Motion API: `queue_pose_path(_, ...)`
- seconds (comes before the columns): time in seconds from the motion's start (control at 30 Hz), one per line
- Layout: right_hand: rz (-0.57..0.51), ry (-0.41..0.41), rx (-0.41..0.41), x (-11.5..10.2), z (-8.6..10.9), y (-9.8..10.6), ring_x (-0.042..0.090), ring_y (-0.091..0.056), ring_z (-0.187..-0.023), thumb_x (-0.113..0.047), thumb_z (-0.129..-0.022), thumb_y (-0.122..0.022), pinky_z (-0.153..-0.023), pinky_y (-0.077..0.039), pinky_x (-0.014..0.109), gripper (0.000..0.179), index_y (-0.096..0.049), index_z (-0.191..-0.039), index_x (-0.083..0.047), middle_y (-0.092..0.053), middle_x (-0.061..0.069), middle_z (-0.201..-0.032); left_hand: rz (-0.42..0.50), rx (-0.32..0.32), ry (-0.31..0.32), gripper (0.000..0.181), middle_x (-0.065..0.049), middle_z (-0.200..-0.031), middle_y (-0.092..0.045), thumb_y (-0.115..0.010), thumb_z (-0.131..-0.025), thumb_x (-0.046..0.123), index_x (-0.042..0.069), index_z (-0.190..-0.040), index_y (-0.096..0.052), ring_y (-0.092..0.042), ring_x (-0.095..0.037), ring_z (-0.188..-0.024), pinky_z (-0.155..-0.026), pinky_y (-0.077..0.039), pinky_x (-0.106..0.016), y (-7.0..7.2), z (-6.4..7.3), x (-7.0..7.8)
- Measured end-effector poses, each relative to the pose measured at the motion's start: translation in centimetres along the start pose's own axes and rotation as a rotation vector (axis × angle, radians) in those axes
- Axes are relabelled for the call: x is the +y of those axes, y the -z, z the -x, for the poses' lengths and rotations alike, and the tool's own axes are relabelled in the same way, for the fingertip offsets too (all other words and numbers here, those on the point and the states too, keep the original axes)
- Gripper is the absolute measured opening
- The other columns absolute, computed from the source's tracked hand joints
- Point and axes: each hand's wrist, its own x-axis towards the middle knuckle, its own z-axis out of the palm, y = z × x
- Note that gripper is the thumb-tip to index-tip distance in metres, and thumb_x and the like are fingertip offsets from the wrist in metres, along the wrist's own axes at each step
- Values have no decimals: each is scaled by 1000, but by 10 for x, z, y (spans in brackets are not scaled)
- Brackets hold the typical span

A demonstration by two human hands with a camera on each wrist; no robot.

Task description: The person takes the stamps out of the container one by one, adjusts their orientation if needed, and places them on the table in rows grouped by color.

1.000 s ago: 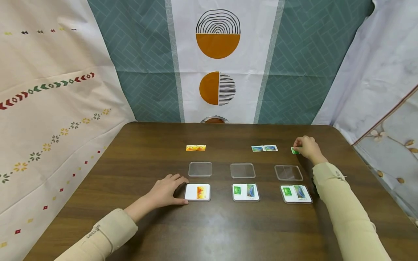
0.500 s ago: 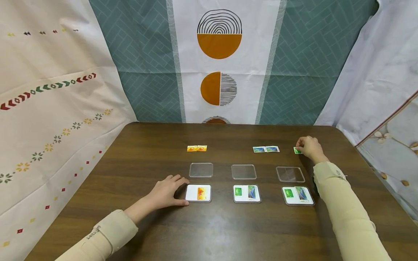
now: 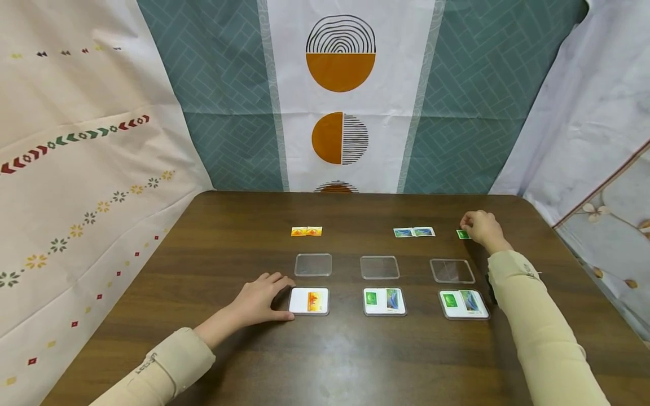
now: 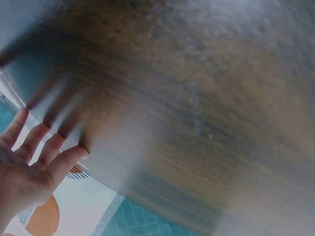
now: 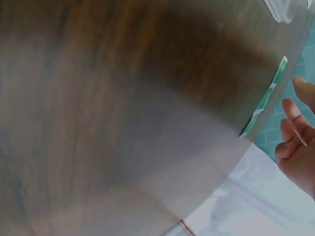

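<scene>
My left hand [image 3: 259, 300] rests on the table at the left case [image 3: 299, 300], thumb and forefinger spread along its left side; the case has a white insert and an orange stamp [image 3: 314, 301]. The left wrist view shows straight fingers [image 4: 59, 164] with tips at the table surface. At the far right, my right hand [image 3: 482, 230] hovers at a row of green stamps [image 3: 462, 234], its fingers hiding part of it. In the right wrist view the green stamps [image 5: 266, 98] lie on the table, apart from the loosely bent fingers [image 5: 294, 118].
Two more cases, the middle [image 3: 378, 309] and right [image 3: 457, 311], each hold a green and a blue stamp. Behind them lie clear lids [image 3: 313, 264], [image 3: 380, 267], [image 3: 452, 271]. Orange stamps [image 3: 307, 231] and blue stamps [image 3: 413, 232] lie farther back. Cloth hangings [image 3: 350, 84] border the table.
My right hand has shifted very slightly off the green stamps, so a little more of them shows. The left hand stays at the left case. The camera view has shifted slightly.
</scene>
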Motion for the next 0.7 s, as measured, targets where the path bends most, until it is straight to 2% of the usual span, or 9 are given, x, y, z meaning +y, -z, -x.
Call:
queue_pose_path(0.17,1,-4,9,1,1,2,47,-48,-90,-6,-88,-58,-67,-41,53,9,-61,-86,2,-58,28,-94,2,1,-6,62,-2,-109,-61,-77,-69,52,18,-118,-58,-56,-24,-96,-64,-50,-45,-1,2,0)
queue_pose_path(0.43,13,29,-25,-8,5,-5,47,-51,-90,-5,-86,-58,-69,-44,54,8,-62,-84,1,-60,28,-93,7,-8,11,61,-1,-107,-60,-77,-69,51,18,-116,-59,-56,-24,-95,-63,-49,-45,-1,10,0)
queue_pose_path(0.57,39,48,-13,-13,5,4,49,-51,-91,-4,-85,-56,-71,-43,55,9,-63,-85,2,-59,29,-96,1,0,1,61,-1,-106,-61,-77,-69,53,18,-116,-59,-56,-23,-95,-64,-49,-44,-2,7,0)
queue_pose_path(0.7,48,79,3,-17,6,19,45,-53,-87,-4,-85,-53,-70,-43,52,12,-63,-87,2,-59,28,-93,-2,19,-6,62,-1,-106,-60,-77,-68,52,17,-116,-59,-56,-24,-95,-64,-50,-45,0,1,0)
